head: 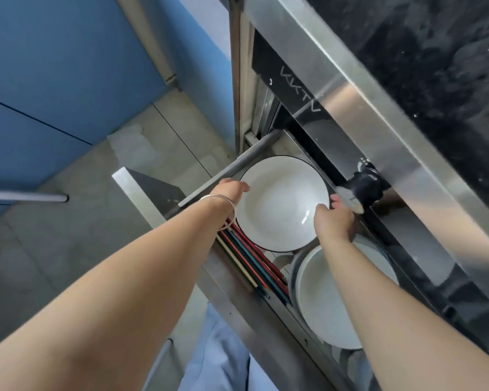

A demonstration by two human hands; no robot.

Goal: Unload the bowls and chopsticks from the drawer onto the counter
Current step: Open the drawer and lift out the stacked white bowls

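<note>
A white bowl with a dark rim [277,204] sits over the far end of the open steel drawer [164,210]. My left hand [230,189] holds its left rim, a silver bangle on the wrist. My right hand [333,221] grips its right rim with the thumb inside. A second white bowl [331,300] lies in the drawer nearer to me, partly under my right forearm. Several coloured chopsticks [254,266] lie along the drawer's left side, their far ends hidden under my left wrist.
The dark stone counter [435,52] with a steel front edge runs along the right, above the drawer. A black knob [364,187] juts from the cabinet front beside my right hand. Blue cabinet doors [54,80] and a grey tiled floor lie to the left.
</note>
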